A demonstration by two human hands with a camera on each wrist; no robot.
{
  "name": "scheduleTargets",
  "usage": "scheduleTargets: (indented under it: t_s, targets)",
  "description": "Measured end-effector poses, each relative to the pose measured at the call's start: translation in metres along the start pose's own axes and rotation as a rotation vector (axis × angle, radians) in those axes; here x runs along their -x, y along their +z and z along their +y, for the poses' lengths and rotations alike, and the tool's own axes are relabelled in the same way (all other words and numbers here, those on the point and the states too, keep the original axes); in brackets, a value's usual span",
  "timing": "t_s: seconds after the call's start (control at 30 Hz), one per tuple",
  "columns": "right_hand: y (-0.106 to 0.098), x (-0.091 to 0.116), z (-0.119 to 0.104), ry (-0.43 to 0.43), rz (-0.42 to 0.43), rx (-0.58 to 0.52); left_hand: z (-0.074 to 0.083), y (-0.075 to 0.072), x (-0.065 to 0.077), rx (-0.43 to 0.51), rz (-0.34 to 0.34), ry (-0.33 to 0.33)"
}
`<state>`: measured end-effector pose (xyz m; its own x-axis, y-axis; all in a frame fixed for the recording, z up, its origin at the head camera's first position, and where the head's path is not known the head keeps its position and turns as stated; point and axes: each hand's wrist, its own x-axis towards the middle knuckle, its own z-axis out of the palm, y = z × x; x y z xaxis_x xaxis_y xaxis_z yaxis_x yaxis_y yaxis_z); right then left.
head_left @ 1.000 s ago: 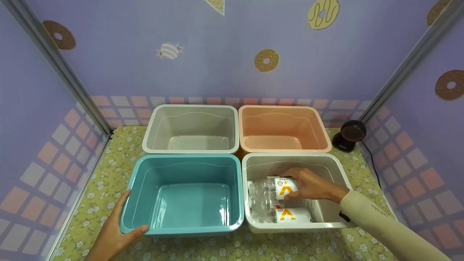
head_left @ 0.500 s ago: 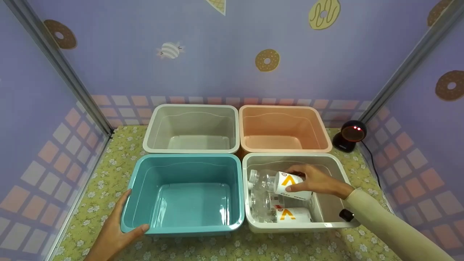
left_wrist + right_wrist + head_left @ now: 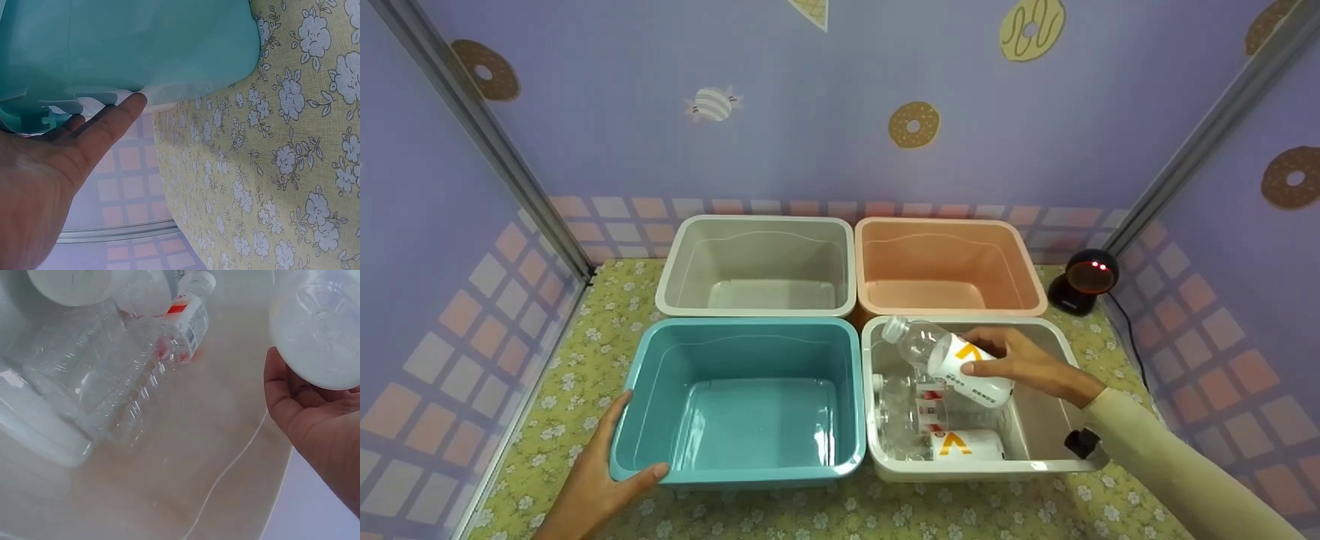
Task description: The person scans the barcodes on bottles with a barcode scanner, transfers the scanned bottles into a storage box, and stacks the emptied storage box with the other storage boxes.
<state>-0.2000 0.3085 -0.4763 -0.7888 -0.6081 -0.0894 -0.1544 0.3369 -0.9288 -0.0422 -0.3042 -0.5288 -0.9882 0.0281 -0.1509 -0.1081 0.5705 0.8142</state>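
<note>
My right hand [image 3: 1031,366] grips a clear plastic bottle [image 3: 976,386] round its white label with an orange mark. The bottle tilts, its white cap up and left near the bin's back rim. Below, several clear bottles [image 3: 896,409] lie in the white bin [image 3: 990,468], one with the same label [image 3: 986,446] at the front. In the right wrist view the held bottle's base [image 3: 323,337] faces me. My left hand [image 3: 596,480] rests at the front-left corner of the teal bin [image 3: 761,420], thumb at the front rim, straight fingers [image 3: 115,121] against the outer wall.
Behind stand a grey-white bin [image 3: 772,296] and a peach bin [image 3: 930,296], both with nothing inside. A black scanner-like device [image 3: 1086,277] with two red lights and a cable stands at the back right. Purple walls surround the flower-patterned table covering [image 3: 566,375].
My right hand has lifted the bottle from among the others and tilted it, cap end upward. The device's red lights came on. My left hand has stayed at the teal bin.
</note>
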Motion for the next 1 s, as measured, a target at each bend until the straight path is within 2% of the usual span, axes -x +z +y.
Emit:
scheduleTargets:
  t_s: [0.1, 0.43, 0.6, 0.83, 1.0]
  targets:
    - [0.001, 0.002, -0.001, -0.036, 0.041, 0.035, -0.001, 0.000, 0.000, -0.009, 0.002, 0.005]
    - [0.015, 0.010, -0.013, -0.148, 0.186, 0.312, -0.001, -0.001, 0.000, 0.001, -0.004, -0.020]
    - [0.018, 0.010, -0.013, -0.269, 0.232, 0.390, -0.001, -0.001, 0.000, 0.012, -0.009, -0.013]
    - [0.019, 0.008, -0.012, -0.497, 0.271, 0.500, 0.000, -0.001, 0.000, 0.007, -0.012, -0.026]
    - [0.017, 0.006, -0.011, -0.550, 0.287, 0.505, 0.001, -0.001, 0.000, -0.007, -0.010, -0.019]
